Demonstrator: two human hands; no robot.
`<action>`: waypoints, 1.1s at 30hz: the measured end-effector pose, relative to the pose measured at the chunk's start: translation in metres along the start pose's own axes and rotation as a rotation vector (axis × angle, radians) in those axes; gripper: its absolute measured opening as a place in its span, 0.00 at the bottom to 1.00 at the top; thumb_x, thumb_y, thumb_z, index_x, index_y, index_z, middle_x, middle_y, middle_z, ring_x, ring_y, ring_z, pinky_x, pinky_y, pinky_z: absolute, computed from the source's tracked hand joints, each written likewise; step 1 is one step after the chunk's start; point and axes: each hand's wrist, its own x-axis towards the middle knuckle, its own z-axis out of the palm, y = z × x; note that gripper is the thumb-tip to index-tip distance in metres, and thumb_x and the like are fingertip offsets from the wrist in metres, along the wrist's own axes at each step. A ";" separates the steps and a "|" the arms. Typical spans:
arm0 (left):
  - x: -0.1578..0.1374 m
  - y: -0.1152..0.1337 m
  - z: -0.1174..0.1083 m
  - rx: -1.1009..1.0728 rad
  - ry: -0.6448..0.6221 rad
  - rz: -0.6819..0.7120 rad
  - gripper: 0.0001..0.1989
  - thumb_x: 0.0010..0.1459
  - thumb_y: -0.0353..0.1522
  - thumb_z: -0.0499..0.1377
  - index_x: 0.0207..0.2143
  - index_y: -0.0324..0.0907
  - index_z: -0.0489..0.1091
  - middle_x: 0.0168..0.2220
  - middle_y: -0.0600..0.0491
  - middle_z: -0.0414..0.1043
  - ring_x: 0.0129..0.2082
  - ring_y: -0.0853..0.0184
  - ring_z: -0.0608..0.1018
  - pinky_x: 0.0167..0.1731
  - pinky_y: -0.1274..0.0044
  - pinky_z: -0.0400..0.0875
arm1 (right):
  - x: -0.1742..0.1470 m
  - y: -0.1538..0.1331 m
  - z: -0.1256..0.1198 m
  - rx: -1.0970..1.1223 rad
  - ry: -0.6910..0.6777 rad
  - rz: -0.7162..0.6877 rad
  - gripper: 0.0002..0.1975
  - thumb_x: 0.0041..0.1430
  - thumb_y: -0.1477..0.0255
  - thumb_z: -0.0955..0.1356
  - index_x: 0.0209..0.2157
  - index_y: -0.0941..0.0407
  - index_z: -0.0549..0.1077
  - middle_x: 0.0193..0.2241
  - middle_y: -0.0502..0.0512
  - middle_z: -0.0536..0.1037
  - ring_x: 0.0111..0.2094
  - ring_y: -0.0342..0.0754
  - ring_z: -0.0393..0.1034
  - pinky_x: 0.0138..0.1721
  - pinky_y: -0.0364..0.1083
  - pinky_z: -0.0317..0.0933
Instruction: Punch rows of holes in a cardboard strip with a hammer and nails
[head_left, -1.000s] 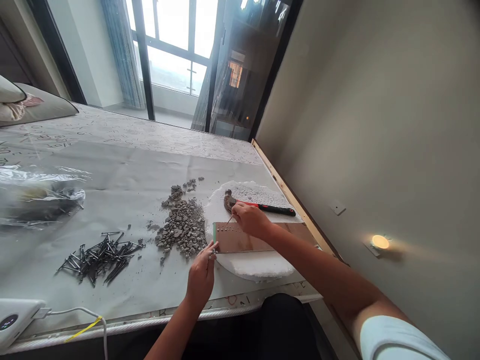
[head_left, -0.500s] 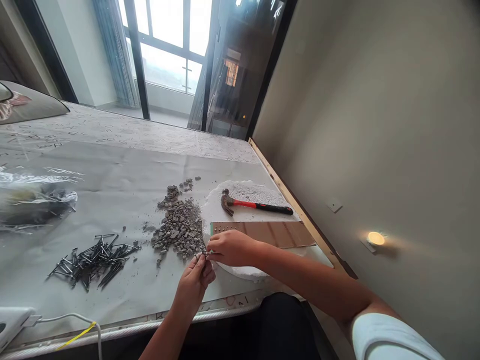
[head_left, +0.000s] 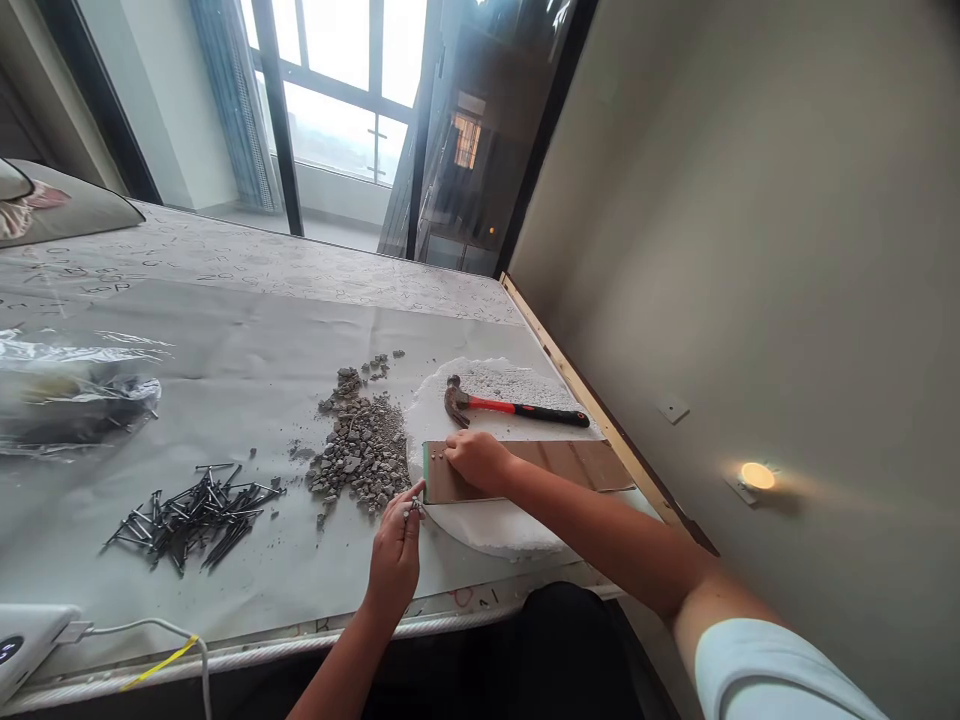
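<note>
My left hand [head_left: 396, 548] is closed around a few nails [head_left: 411, 509], their pale heads showing by the thumb, and its fingertips reach the near left corner of a brown cardboard strip [head_left: 540, 468]. Over that strip's left end, my right hand [head_left: 478, 462] has its fingers pinched together and pointing down; whatever is between them is hidden. Several small nail heads [head_left: 437, 457] stand in the cardboard beside these fingertips. The strip lies on a white foam slab [head_left: 487, 528]. Behind it, a claw hammer [head_left: 517, 408] with a red and black handle rests on the foam.
A heap of grey gravel [head_left: 360, 445] lies left of the foam. Farther left is a pile of dark nails [head_left: 195, 515], with a clear plastic bag [head_left: 75, 395] behind. A white power bank [head_left: 34, 640] with a cable sits front left. A wooden rail [head_left: 592, 395] edges the right side.
My right hand has left my left hand and moved up and right onto the cardboard's left end. My left hand has shifted slightly right, keeping its nails.
</note>
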 end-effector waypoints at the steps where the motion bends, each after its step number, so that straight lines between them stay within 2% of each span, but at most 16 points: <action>1: 0.000 -0.002 0.001 0.038 0.000 0.036 0.16 0.64 0.36 0.45 0.45 0.42 0.69 0.51 0.47 0.71 0.53 0.61 0.69 0.52 0.65 0.64 | 0.000 0.000 0.000 -0.021 -0.001 -0.014 0.10 0.57 0.82 0.61 0.34 0.62 0.74 0.35 0.63 0.75 0.37 0.51 0.69 0.33 0.46 0.60; 6: 0.002 -0.011 0.003 0.217 0.025 0.230 0.12 0.63 0.32 0.46 0.38 0.42 0.70 0.48 0.47 0.73 0.51 0.61 0.70 0.49 0.65 0.68 | 0.000 0.001 -0.005 -0.072 -0.028 -0.062 0.11 0.57 0.82 0.60 0.35 0.63 0.73 0.35 0.64 0.75 0.36 0.51 0.71 0.32 0.46 0.61; 9: 0.002 -0.012 0.003 0.270 0.032 0.284 0.11 0.62 0.30 0.47 0.38 0.42 0.69 0.47 0.48 0.74 0.50 0.61 0.70 0.48 0.66 0.69 | 0.002 0.005 -0.007 -0.034 -0.026 -0.083 0.11 0.58 0.81 0.60 0.33 0.63 0.74 0.33 0.64 0.76 0.37 0.51 0.71 0.32 0.45 0.60; 11: 0.003 -0.011 0.002 0.279 0.031 0.292 0.11 0.62 0.30 0.48 0.39 0.42 0.69 0.47 0.48 0.74 0.50 0.61 0.70 0.48 0.66 0.69 | 0.002 0.007 -0.008 0.023 0.003 -0.022 0.11 0.58 0.78 0.61 0.33 0.63 0.75 0.34 0.64 0.76 0.36 0.50 0.71 0.31 0.44 0.59; 15: 0.002 -0.010 0.001 0.253 0.031 0.276 0.12 0.62 0.31 0.47 0.41 0.43 0.69 0.47 0.48 0.74 0.49 0.62 0.71 0.47 0.66 0.70 | 0.000 0.010 -0.011 0.145 0.071 0.187 0.11 0.58 0.74 0.62 0.34 0.61 0.75 0.35 0.60 0.77 0.33 0.48 0.72 0.31 0.44 0.58; 20: 0.003 -0.010 0.002 0.213 0.040 0.224 0.14 0.63 0.32 0.46 0.43 0.42 0.70 0.47 0.48 0.74 0.48 0.62 0.71 0.46 0.66 0.70 | -0.001 0.013 -0.017 0.258 0.086 0.194 0.09 0.58 0.72 0.64 0.33 0.60 0.75 0.35 0.58 0.77 0.34 0.47 0.71 0.32 0.42 0.58; 23: 0.004 -0.009 0.001 0.169 0.031 0.195 0.14 0.63 0.33 0.47 0.43 0.43 0.70 0.47 0.48 0.74 0.48 0.62 0.71 0.47 0.66 0.69 | -0.001 0.018 -0.025 0.363 0.207 0.238 0.08 0.59 0.76 0.63 0.33 0.61 0.74 0.34 0.58 0.77 0.34 0.45 0.71 0.35 0.42 0.58; 25: 0.005 -0.006 -0.001 0.109 0.028 0.148 0.15 0.63 0.35 0.47 0.42 0.43 0.71 0.46 0.47 0.74 0.48 0.61 0.71 0.46 0.67 0.69 | -0.002 0.018 -0.034 0.466 0.327 0.251 0.07 0.59 0.76 0.64 0.33 0.60 0.74 0.34 0.57 0.76 0.35 0.44 0.70 0.37 0.41 0.59; 27: 0.005 -0.002 -0.003 0.020 0.048 0.040 0.15 0.62 0.38 0.48 0.38 0.43 0.71 0.43 0.47 0.74 0.44 0.61 0.72 0.44 0.68 0.69 | -0.004 0.012 -0.043 0.574 0.362 0.182 0.05 0.58 0.76 0.65 0.32 0.60 0.74 0.32 0.55 0.77 0.34 0.43 0.70 0.37 0.41 0.59; 30: 0.005 0.006 -0.007 -0.229 0.095 -0.222 0.16 0.60 0.43 0.50 0.32 0.42 0.70 0.35 0.48 0.74 0.32 0.65 0.72 0.35 0.71 0.69 | -0.007 -0.007 -0.051 0.683 0.275 -0.014 0.03 0.56 0.77 0.67 0.30 0.60 0.74 0.32 0.54 0.77 0.32 0.42 0.70 0.36 0.39 0.60; 33: 0.005 0.017 -0.008 -0.626 0.033 -0.455 0.17 0.55 0.46 0.55 0.28 0.41 0.65 0.26 0.51 0.70 0.25 0.68 0.70 0.27 0.74 0.67 | -0.009 -0.029 -0.049 0.687 0.204 -0.132 0.03 0.56 0.77 0.67 0.30 0.59 0.74 0.34 0.54 0.77 0.35 0.42 0.70 0.39 0.39 0.60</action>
